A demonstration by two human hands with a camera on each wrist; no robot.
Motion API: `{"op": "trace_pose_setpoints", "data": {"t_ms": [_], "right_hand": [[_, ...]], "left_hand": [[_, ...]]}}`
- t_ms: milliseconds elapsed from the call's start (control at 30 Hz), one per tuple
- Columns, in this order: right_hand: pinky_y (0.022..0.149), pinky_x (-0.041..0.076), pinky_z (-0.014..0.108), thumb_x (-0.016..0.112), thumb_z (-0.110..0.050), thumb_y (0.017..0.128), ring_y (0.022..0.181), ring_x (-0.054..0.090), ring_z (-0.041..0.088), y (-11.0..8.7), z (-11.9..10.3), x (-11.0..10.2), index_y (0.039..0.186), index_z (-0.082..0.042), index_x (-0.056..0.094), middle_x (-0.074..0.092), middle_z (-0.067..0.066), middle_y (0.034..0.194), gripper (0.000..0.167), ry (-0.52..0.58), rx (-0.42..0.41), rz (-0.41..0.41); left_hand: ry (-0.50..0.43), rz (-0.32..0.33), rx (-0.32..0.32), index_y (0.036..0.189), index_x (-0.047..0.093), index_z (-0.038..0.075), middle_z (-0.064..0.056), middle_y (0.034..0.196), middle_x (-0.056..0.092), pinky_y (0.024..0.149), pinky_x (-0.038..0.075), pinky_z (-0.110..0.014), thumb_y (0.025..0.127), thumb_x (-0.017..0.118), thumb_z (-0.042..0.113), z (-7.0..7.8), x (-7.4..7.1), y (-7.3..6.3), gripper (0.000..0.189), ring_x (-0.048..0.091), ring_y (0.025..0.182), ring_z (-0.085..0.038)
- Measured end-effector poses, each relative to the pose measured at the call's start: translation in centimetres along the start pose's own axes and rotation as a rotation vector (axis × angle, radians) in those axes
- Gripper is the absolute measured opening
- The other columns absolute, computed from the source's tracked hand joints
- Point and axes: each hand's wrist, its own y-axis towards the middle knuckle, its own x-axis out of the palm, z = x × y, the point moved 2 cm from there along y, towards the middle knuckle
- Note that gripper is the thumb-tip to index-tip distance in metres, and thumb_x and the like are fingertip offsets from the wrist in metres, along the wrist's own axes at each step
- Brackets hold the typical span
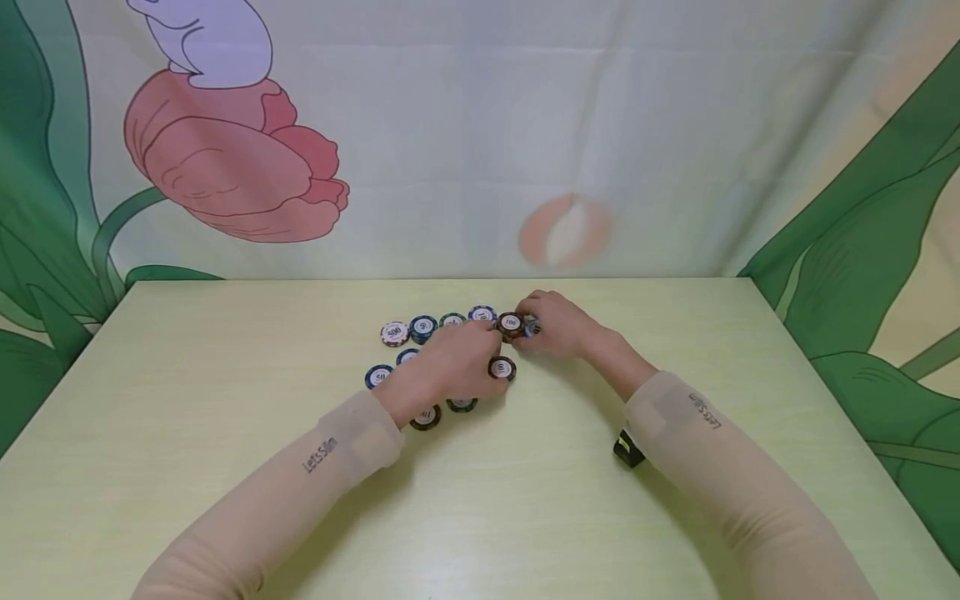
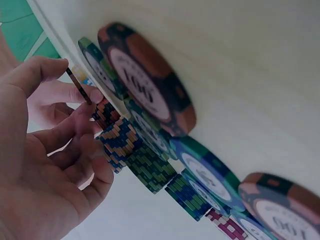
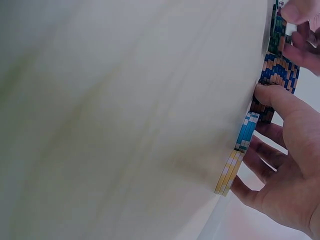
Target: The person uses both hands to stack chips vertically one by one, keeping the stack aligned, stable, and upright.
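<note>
My left hand (image 1: 457,360) pinches a brown-and-black poker chip (image 1: 502,368) between thumb and fingertip; in the left wrist view that chip (image 2: 79,86) shows edge-on. Just ahead, my right hand (image 1: 558,325) holds a stack of brown poker chips (image 1: 512,323), thumb on the near side and fingers behind. Short blue (image 3: 247,131) and yellow (image 3: 229,172) chip stacks stand beside the right fingers. To the left, a row continues with blue-and-tan (image 2: 119,140), green (image 2: 151,167), blue (image 2: 187,195) and purple-and-white (image 2: 227,225) stacks.
Several loose chips lie in front of the row, including a brown 100 chip (image 2: 145,80) and a blue 50 chip (image 1: 379,377). A black object with yellow (image 1: 628,450) sits by the right forearm. Behind the table (image 1: 262,333) hangs a printed curtain (image 1: 420,150).
</note>
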Motion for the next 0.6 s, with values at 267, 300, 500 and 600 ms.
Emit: {"op": "trace_pose_setpoints", "data": {"t_ms": [267, 300, 500, 600], "right_hand": [[0.103, 0.044, 0.045, 0.077, -0.025, 0.092, 0.117, 0.057, 0.035, 0.1, 0.1, 0.0, 0.124, 0.002, 0.066, 0.062, 0.019, 0.126, 0.043, -0.004, 0.014, -0.002], [0.103, 0.044, 0.045, 0.077, -0.025, 0.092, 0.117, 0.057, 0.035, 0.2, 0.1, 0.0, 0.124, 0.002, 0.066, 0.062, 0.018, 0.126, 0.044, -0.002, 0.018, -0.006], [0.104, 0.043, 0.045, 0.077, -0.021, 0.091, 0.117, 0.057, 0.035, 0.1, 0.0, 0.0, 0.124, 0.003, 0.066, 0.062, 0.019, 0.126, 0.042, -0.014, 0.020, -0.009], [0.104, 0.043, 0.045, 0.077, -0.017, 0.089, 0.118, 0.057, 0.036, 0.1, -0.1, -0.1, 0.124, 0.004, 0.066, 0.063, 0.020, 0.126, 0.043, -0.018, 0.016, -0.010]], "left_hand": [[0.016, 0.100, -0.005, 0.091, 0.069, 0.012, -0.003, 0.098, 0.055, 0.080, 0.048, -0.043, 0.089, 0.074, 0.043, -0.2, -0.7, 0.4, 0.032, 0.052, 0.089, -0.022], [0.013, 0.104, -0.009, 0.091, 0.070, 0.012, -0.004, 0.098, 0.054, 0.080, 0.047, -0.043, 0.088, 0.074, 0.043, -0.3, -0.8, 0.5, 0.032, 0.051, 0.089, -0.023], [0.004, 0.116, -0.028, 0.092, 0.070, 0.011, -0.004, 0.097, 0.052, 0.078, 0.045, -0.040, 0.087, 0.076, 0.042, -0.5, -1.0, 1.0, 0.032, 0.049, 0.089, -0.022], [-0.003, 0.126, -0.032, 0.096, 0.071, 0.011, -0.003, 0.097, 0.051, 0.078, 0.044, -0.039, 0.088, 0.076, 0.041, -0.5, -1.2, 1.2, 0.032, 0.049, 0.090, -0.022]]}}
